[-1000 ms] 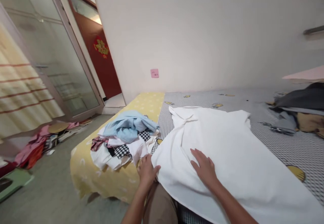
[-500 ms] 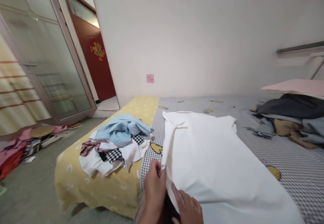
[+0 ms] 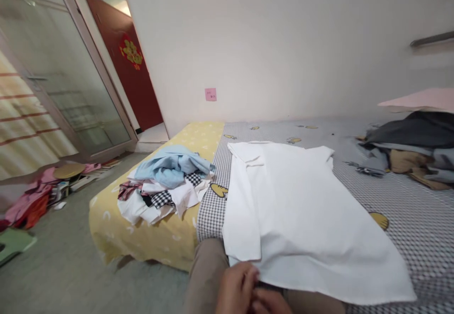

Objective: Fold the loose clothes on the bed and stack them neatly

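A white shirt (image 3: pixel 305 210) lies spread on the bed in front of me. Its left side is folded inward in a long strip (image 3: pixel 243 219), and its lower hem reaches over my knees. My left hand (image 3: pixel 236 288) is at the hem's lower left corner, fingers curled closed on the cloth edge. Close beside it, my right hand (image 3: pixel 269 302) sits just below the hem with bent fingers. The bottom of the frame cuts it off, so its grip is not clear.
A pile of clothes (image 3: pixel 165 179), light blue, white and checked, lies on the yellow bed cover (image 3: pixel 142 243) to the left. Dark and brown clothes (image 3: pixel 411 146) are stacked at the right, under a pink sheet (image 3: pixel 422 100). Several things (image 3: pixel 49 191) lie on the floor at far left.
The shirt's left edge, held up by both hands before, now lies flat, folded inward. Both hands have come down toward me to the lower hem. The view has tilted slightly downward.
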### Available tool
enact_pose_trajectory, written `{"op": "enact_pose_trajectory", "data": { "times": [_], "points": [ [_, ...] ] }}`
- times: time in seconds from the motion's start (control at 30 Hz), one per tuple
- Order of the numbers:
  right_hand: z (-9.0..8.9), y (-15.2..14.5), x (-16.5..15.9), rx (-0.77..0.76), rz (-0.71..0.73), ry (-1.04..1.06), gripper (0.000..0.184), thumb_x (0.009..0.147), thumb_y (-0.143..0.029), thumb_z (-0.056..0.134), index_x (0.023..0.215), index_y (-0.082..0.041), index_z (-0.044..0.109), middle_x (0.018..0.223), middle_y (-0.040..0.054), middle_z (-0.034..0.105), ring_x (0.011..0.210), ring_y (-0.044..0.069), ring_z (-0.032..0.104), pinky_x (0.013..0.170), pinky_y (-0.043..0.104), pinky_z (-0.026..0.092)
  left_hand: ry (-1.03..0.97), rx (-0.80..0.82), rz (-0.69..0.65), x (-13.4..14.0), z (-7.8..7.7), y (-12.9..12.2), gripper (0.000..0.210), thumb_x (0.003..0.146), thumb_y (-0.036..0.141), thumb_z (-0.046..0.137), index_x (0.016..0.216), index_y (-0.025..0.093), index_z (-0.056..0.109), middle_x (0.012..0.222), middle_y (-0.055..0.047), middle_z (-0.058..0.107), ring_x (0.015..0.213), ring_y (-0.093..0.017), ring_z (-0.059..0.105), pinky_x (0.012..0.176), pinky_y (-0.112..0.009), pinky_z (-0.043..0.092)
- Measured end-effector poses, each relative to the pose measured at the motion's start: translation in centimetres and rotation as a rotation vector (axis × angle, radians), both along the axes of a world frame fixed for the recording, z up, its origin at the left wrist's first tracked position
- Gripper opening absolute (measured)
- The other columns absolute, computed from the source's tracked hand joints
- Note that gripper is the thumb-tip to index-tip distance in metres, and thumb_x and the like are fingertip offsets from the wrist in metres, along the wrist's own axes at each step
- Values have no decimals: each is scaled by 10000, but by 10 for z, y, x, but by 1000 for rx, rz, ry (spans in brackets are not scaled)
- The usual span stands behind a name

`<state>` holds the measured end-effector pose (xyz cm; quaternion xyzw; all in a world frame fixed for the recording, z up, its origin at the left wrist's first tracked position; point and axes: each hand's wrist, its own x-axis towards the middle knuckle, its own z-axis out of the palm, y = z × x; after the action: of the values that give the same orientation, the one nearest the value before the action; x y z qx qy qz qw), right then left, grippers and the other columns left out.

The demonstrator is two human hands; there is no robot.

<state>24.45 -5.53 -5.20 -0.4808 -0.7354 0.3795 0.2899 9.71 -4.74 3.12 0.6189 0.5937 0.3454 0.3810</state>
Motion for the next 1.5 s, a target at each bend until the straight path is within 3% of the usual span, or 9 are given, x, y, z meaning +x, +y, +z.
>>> {"op": "enact_pose_trajectory", "data": {
  "times": [0.13,0.23,0.33,0.5,0.63,0.83,1.07,1.2,1.5],
  "points": [
    [4,27,28,-311,-348,289,637,864,-721,393,1115,-207,672,842,66,732,697,233,696,576,338,536,-158,70,559,-27,-18,-3,277,917,356,388,933,219,628,971,-104,697,877,-236,689,784,-367,575],
    [14,45,33,-298,-522,365,745,746,-769,537,1234,-209,601,1151,145,714,996,288,697,779,386,557,-235,-17,721,-41,-23,5,302,894,209,333,1092,175,558,1225,-181,612,866,-213,716,660,-338,601],
    [27,54,19,-484,-438,481,763,710,-766,645,1264,-244,581,1227,135,704,1103,292,670,876,415,527,-36,86,679,-45,-27,11,388,906,122,342,1232,155,549,1368,-201,528,1030,-210,694,852,-364,602],
    [58,60,-12,-693,-374,725,630,612,-649,834,1051,-219,698,1049,54,768,1015,256,682,871,366,512,641,311,287,-40,-39,18,595,870,-17,422,1333,315,596,1594,-99,406,1458,-296,402,1098,-507,471],
    [86,64,-18,-657,-381,991,539,565,-505,920,973,-224,709,1048,20,775,962,218,692,852,328,557,807,444,289,-35,-45,22,316,917,71,507,1121,242,676,1578,-97,438,1462,-321,386,1104,-557,450],
    [109,62,-9,-677,-439,1120,483,536,-376,968,892,-220,682,890,-27,771,799,155,708,749,275,609,525,368,352,-25,-29,14,176,830,58,568,875,196,669,1082,-82,740,1053,-238,663,986,-395,478],
    [121,63,-17,-697,-432,1194,472,551,-310,971,900,-221,667,902,-38,769,787,125,704,754,255,616,-142,-99,580,-4,-13,12,199,803,283,504,621,220,552,615,-37,662,629,-206,632,558,-274,400],
    [104,62,-14,-694,-400,1102,454,591,-372,948,906,-220,660,924,-18,778,836,168,724,847,331,609,-317,-247,600,-2,-24,6,276,769,458,429,583,255,452,421,24,520,308,-149,446,359,-253,257],
    [57,42,0,-848,-315,774,651,578,-586,881,1085,-244,658,1131,44,772,1006,276,739,1021,438,482,-376,-173,670,-12,-36,-11,304,675,561,462,635,268,389,450,79,449,388,-151,540,479,-265,372]
  ]
}}
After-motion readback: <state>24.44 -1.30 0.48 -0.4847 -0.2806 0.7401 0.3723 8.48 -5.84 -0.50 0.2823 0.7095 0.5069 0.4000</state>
